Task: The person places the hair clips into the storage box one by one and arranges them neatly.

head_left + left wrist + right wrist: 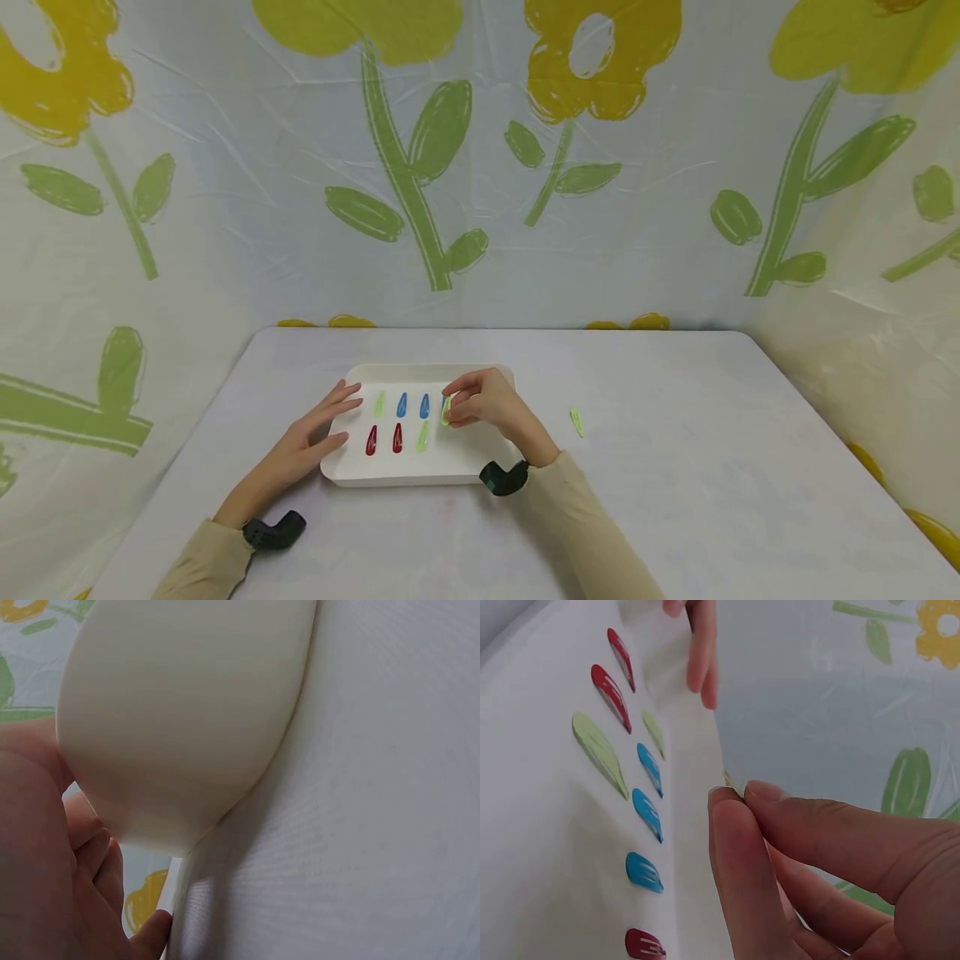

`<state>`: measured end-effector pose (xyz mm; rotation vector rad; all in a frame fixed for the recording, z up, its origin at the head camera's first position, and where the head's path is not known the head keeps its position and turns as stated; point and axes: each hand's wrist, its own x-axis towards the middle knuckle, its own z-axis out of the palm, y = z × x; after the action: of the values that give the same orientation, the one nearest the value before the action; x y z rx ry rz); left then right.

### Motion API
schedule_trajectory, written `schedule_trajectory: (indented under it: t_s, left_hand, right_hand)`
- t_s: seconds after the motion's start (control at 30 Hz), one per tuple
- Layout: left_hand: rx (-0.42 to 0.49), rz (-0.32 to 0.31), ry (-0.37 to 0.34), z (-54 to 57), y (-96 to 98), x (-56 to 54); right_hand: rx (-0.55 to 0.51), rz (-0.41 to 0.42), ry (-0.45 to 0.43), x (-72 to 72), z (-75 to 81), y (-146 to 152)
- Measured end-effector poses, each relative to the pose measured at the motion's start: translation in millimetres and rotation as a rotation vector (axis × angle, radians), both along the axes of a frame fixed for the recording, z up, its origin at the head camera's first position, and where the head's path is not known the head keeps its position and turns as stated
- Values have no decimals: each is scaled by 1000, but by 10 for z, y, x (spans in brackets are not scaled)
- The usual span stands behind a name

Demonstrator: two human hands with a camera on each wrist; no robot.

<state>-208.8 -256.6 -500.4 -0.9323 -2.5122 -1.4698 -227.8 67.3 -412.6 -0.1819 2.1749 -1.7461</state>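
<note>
In the head view, my right hand (486,400) pinches a light green snap hair clip (447,412) between thumb and fingertips above the white tray (457,467). The right wrist view shows the thumb and index fingertips pressed together, with only a sliver of that clip visible. My left hand (306,440) rests at the tray's left rim, fingers spread and fairly straight. Laid out in the tray are two rows of hair clips: red clips (371,440), a green clip (422,436) in front, and blue clips (402,405) behind. A dark red clip (645,943), hidden in the head view, lies beyond the blue ones.
Another light green hair clip (577,422) lies on the white table (690,467), right of the tray. A flower-printed curtain (630,250) hangs behind the table and along its sides. Both wrists wear black camera bands.
</note>
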Motion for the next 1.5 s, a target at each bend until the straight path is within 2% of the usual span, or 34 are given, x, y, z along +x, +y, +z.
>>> schedule_trajectory:
  t_s: [0.13, 0.33, 0.6, 1.17, 1.5]
  left_hand:
    - [3, -2, 5, -11, -4, -9]
    - [3, -8, 11, -19, -13, -15]
    - [4, -15, 18, -17, -7, -15]
    - [12, -25, 17, -12, -2, -12]
    - [9, -21, 3, -12, 2, -8]
  right_hand:
    - [36, 23, -13, 11, -44, -32]
    - [118, 64, 12, 35, -117, -76]
    - [269, 18, 36, 89, -200, -158]
    - [328, -41, 36, 136, -229, -215]
    - [340, -33, 40, 136, -243, -193]
